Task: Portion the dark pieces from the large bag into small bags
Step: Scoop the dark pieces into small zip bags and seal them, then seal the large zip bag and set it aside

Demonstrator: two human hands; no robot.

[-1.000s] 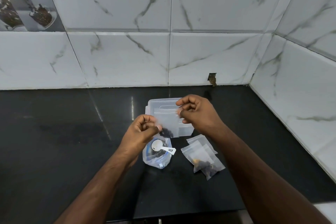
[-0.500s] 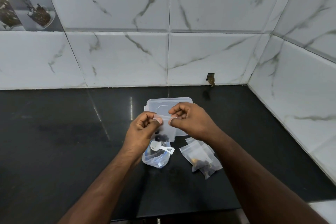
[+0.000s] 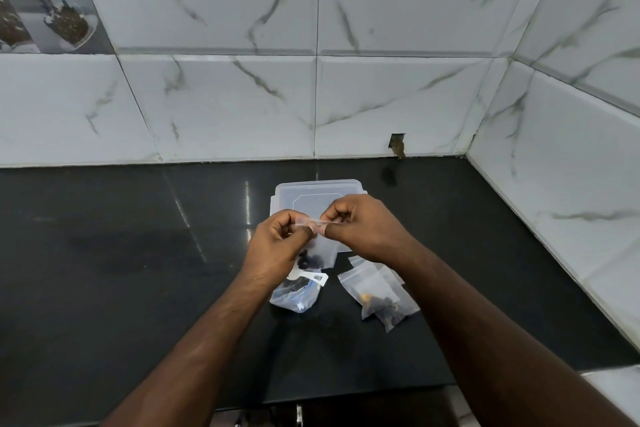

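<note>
Both hands work at the top edge of one small bag (image 3: 323, 248). Left hand (image 3: 277, 246) pinches the strip at its left end, thumb against curled fingers, while the right hand (image 3: 363, 229) pinches the same strip just beside it, the two thumbs nearly touching. That small bag hangs below the hands, clear plastic with a clump of dark pieces (image 3: 308, 258) gathered in its lower left corner.

Directly under the left hand lies the large bag (image 3: 296, 298) on the black bench (image 3: 138, 288), crumpled, with dark pieces inside and a white scoop (image 3: 311, 278) lying across its mouth. Below the right wrist, a small heap of filled small bags (image 3: 379, 298) lies on the bench, dark pieces showing at their lower ends. Beyond both hands, partly hidden by them, sits a clear plastic container lid (image 3: 318, 192).
</note>
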